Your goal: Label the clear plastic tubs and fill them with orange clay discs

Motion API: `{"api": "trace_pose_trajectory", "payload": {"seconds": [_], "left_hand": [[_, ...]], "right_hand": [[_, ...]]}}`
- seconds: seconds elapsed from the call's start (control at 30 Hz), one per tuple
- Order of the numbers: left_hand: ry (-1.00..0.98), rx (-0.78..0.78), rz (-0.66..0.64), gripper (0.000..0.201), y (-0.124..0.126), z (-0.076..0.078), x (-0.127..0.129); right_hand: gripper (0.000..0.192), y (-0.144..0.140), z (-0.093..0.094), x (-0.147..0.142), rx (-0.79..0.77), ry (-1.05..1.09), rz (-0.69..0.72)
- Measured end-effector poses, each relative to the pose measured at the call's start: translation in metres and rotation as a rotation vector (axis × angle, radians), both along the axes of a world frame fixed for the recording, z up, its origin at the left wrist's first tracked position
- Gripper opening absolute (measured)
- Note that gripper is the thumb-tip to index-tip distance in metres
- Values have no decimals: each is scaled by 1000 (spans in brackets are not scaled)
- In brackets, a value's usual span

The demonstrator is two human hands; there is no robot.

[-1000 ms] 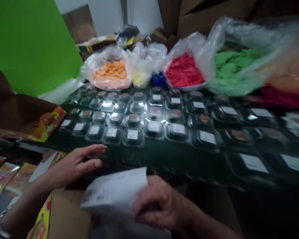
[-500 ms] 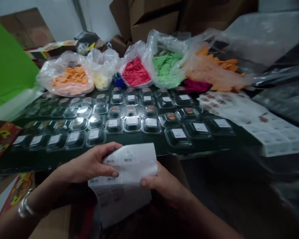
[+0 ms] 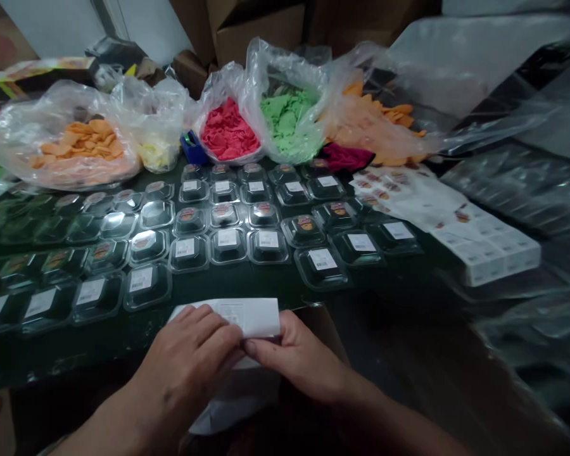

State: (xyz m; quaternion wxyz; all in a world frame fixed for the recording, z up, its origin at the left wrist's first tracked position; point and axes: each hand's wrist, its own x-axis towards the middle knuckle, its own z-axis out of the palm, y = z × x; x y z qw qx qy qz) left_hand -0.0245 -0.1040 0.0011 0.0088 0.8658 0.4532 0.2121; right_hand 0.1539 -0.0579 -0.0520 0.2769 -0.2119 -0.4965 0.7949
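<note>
Low in the centre of the frame, the white label sheet (image 3: 251, 316) sits folded over between both hands, right at the near edge of the dark table (image 3: 285, 297). The left hand (image 3: 190, 361) lies curled on top of it, fingers pressing the paper down, and the right hand (image 3: 299, 358) pinches its right end, thumb tip on the fold. Both hands are closed on that sheet. Its printed face looks like small barcode stickers, though the print is too blurred to read.

If a sticker is being peeled here, a good way would be to keep the sheet taut between the two grips and lift one corner with a fingertip, so the backing does not curl.

Just beyond the sheet, rows of small clear lidded containers (image 3: 228, 244) cover the table, many already bearing a white label on the lid. The closest row lies just past the fingertips, so there is only a narrow bare strip of table there. Lower right of the frame is darker and open, the easier room for the elbows.

Further back stand plastic bags: orange chips (image 3: 83, 142) at upper left, a pale yellow bag (image 3: 156, 152), red pieces (image 3: 228, 133), green pieces (image 3: 287, 120). A small blue object (image 3: 192, 147) sits between yellow and red. On the right, flat sticker sheets (image 3: 437, 209) lie spread beside the containers, touching the last ones. Cardboard boxes (image 3: 256, 28) stand behind.
</note>
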Motion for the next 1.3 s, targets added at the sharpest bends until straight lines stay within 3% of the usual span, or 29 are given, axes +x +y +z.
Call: {"api": "trace_pose_trajectory", "payload": {"seconds": [0.2,0.4,0.47,0.57,0.67,0.77,0.8,0.87,1.03,1.17,1.3], "left_hand": [[0,-48,9,19,2,-11,-6],[34,0,90,18,8,-15,-6],[-71,-94,171,17,15,-13,-7],[-326,-417,335,14,24,-11,-11],[-576,-666,502,14,31,-11,-18],[-754,-724,603,15,33,-11,-25],[-767,-698,615,14,33,-11,-27],[-682,-528,601,12,29,-11,-26],[-219,182,324,13,11,-12,-12],[-132,311,237,17,4,-10,-4],[-93,327,230,15,8,-17,-1]], "right_hand": [[32,8,14,-2,222,-112,101],[27,14,11,-12,217,-105,84],[22,13,5,-16,214,-137,1],[28,10,-8,-18,247,-256,-265],[53,9,-19,-15,478,-302,-479],[45,16,-20,-12,905,-249,-427],[39,19,-17,-12,994,-246,-365],[34,24,-9,-13,1019,-287,-245],[26,30,9,-18,664,-259,-35],[28,32,9,-19,493,-240,-117],[44,31,9,-21,414,-154,-54]]}}
